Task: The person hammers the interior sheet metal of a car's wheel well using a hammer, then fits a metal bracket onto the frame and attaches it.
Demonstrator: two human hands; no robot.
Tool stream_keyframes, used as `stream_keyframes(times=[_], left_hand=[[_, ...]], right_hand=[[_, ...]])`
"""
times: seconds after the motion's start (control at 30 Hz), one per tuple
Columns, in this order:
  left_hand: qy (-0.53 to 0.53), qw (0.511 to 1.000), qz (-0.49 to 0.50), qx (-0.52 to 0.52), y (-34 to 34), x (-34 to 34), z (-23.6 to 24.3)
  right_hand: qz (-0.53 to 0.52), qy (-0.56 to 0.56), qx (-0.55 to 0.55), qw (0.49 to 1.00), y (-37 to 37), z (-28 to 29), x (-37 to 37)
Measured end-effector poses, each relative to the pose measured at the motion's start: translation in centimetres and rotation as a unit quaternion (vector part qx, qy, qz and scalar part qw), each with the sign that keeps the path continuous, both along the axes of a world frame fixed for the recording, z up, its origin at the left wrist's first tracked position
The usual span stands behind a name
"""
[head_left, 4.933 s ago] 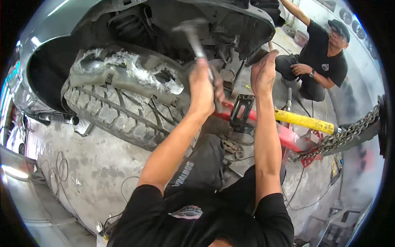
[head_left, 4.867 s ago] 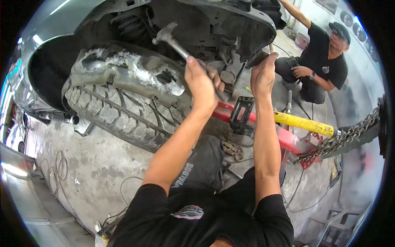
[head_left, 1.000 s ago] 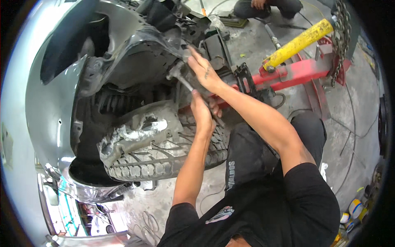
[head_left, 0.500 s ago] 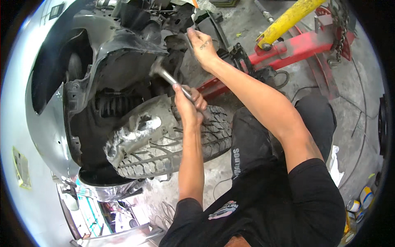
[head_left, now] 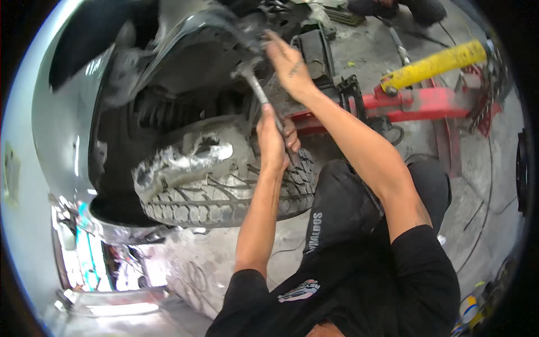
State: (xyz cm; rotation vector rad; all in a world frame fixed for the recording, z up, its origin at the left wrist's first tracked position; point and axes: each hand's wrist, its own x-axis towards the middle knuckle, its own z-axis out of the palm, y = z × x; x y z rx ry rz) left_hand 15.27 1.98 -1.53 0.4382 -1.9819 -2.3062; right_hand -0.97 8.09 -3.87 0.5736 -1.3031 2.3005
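Observation:
My left hand (head_left: 272, 135) is closed round a metal hammer (head_left: 255, 84), whose head sits just below the bent rim of the grey car's wheel arch (head_left: 230, 28). Higher and to the right, my right hand (head_left: 289, 64) has its fingers pressed together at that rim; motion blur and the hand itself hide what they hold. Below the hammer, a dark liner piece with white scraped patches (head_left: 185, 157) lies over the knobbly tyre (head_left: 224, 205), inside the open wheel well (head_left: 157, 101). My forearms come up from the lower right and lower middle.
A red metal beam (head_left: 410, 104) with a yellow cylinder (head_left: 432, 64) and a chain (head_left: 480, 109) runs to the right. A co-worker's crouched legs (head_left: 421, 11) show at the top right. Cables lie on the concrete floor (head_left: 466, 168). Cans (head_left: 469, 309) stand at the lower right.
Over five seconds the view has turned, bringing more fender into sight. In the last half second the hammer and my left hand moved up and right; both hands keep their grip positions near the rim.

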Motion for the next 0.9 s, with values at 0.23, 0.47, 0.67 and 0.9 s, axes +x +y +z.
stream_keyframes(times=[0.23, 0.47, 0.67, 0.9], left_hand=[[0.125, 0.98, 0.122, 0.094, -2.6, 2.8, -0.9], [0.016, 1.0, 0.01, 0.012, -0.3, 0.8, -1.0], [0.134, 0.985, 0.077, 0.078, -0.8, 2.0, -0.6], [0.043, 0.998, 0.001, 0.037, -1.1, 1.4, -0.6]], right_hand=[[0.196, -0.043, -0.084, 0.976, 0.5, 0.4, 0.8], [0.164, 0.021, -0.058, 0.985, 0.8, 1.7, 0.4], [0.15, 0.022, -0.029, 0.988, 0.8, 2.2, 2.0], [0.059, 0.063, 0.057, 0.995, 1.0, 1.2, 0.4]])
